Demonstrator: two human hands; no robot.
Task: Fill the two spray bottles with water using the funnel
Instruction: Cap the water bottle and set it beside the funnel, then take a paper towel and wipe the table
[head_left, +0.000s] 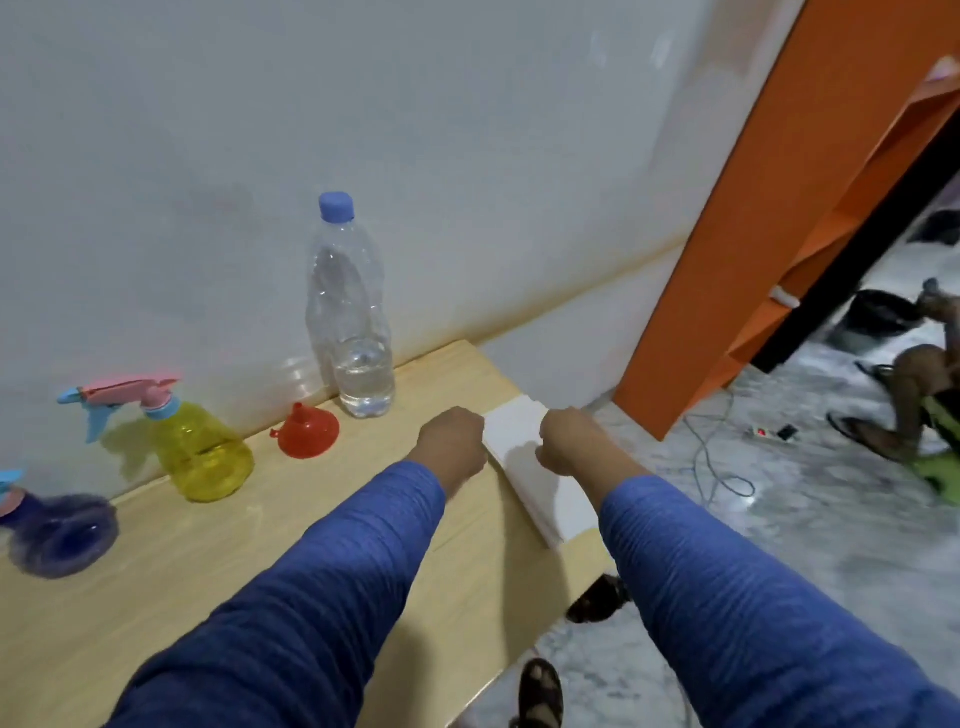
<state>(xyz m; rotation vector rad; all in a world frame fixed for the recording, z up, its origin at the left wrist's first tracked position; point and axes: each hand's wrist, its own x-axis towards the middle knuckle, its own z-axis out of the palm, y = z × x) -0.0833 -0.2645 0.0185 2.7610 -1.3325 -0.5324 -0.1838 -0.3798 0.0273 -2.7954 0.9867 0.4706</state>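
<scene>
Two fists: left hand (453, 441) and right hand (570, 441) closed at white cloth (540, 483) edges. Funnel (307, 432) left of left hand; water bottle (350, 312) beyond.

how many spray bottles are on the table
2: a yellow spray bottle near the wall, left of the red funnel, and a blue spray bottle at the frame's left edge, partly cut off.

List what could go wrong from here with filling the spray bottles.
1. The white folded sheet both hands hold lies on the table's right edge; it could slide off.
2. The water bottle is tall, capped and holds little water; a nudge may topple it, and the water may not fill both sprayers.
3. The yellow spray bottle and purple spray bottle still wear trigger heads, so the red funnel cannot seat yet.
</scene>
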